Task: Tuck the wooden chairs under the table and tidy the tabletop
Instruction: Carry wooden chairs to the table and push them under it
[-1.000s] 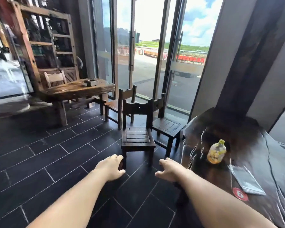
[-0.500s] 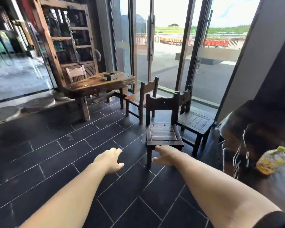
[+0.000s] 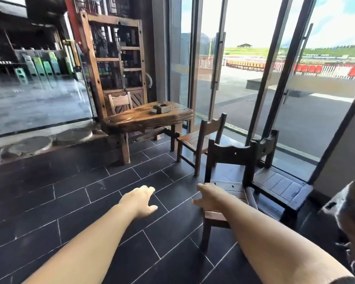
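**Chairs all pulled out, both hands reaching toward the closest one**

Chairs first. The nearest dark chair [image 3: 230, 181] stands upright on the dark tiled floor [image 3: 80, 201], its backrest on the far side and its seat facing the person. Right behind and to the right of it is a second dark chair [image 3: 279, 181] with a slatted seat, turned so its back sits nearly against the first one's back. Further off, a lighter brown chair [image 3: 201, 138] stands at the right end of the wooden table [image 3: 146, 117], back toward the camera and seat pointing at the table, though it isn't tucked under. A pale chair [image 3: 119, 101] is on the table's far side, only its backrest showing over the top. The table's long axis runs left to right, roughly parallel to the glass doors [image 3: 223, 68], and a small blocky ashtray-looking thing [image 3: 162, 108] sits on top toward the right end.

Hands now. The right hand [image 3: 209, 196] is out over the front left corner of the nearest chair's seat, fingers loosely spread, thumb out to the left, not closed on anything; can't tell if it's actually touching the wood. The left hand [image 3: 140, 199] is well to the left of that chair, hovering over bare floor, fingers relaxed and slightly curled, holding nothing.

A dark slab table's edge [image 3: 348, 201] pokes in at far right.
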### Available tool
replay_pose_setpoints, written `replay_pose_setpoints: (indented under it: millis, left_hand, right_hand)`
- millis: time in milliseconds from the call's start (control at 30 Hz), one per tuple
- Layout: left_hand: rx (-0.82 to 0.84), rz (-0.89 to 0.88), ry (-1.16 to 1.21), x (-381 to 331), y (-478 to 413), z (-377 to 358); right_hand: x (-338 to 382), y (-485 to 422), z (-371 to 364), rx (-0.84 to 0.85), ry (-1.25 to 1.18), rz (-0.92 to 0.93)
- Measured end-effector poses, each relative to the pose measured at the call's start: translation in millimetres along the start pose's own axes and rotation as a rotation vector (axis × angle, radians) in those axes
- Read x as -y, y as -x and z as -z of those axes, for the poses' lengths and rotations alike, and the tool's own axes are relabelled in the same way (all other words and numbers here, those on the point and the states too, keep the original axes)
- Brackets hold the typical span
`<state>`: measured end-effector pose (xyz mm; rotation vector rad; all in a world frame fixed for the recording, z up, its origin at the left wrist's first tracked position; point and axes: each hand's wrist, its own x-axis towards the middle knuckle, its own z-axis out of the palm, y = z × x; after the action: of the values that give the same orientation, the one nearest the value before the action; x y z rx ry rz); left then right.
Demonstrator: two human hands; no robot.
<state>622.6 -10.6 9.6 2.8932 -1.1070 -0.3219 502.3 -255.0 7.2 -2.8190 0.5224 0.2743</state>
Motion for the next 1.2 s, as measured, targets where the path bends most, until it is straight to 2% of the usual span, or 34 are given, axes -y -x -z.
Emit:
replay_pose_setpoints:
  millis: [300, 700, 900, 1200]
  left_hand:
    - [0.033, 0.062, -0.009, 20.8, -149.7, 47.1]
    - [0.046, 0.009, -0.015, 81.5, -352.7, 80.2]
    - [0.021, -0.059, -0.030, 130.2, -484.9, 126.4]
    - [0.014, -0.131, -0.054, 173.0, -649.5, 183.2]
  right_hand:
    - [-23.9, -156.6, 62.2, -0.024, 0.030, 0.029]
    - [-24.1, -357.5, 100.3, 0.001, 0.043, 0.027]
    - [-18.8, -482.8, 139.6, 0.004, 0.114, 0.000]
    - [-25.9, -630.2, 203.4, -0.059, 0.030, -0.077]
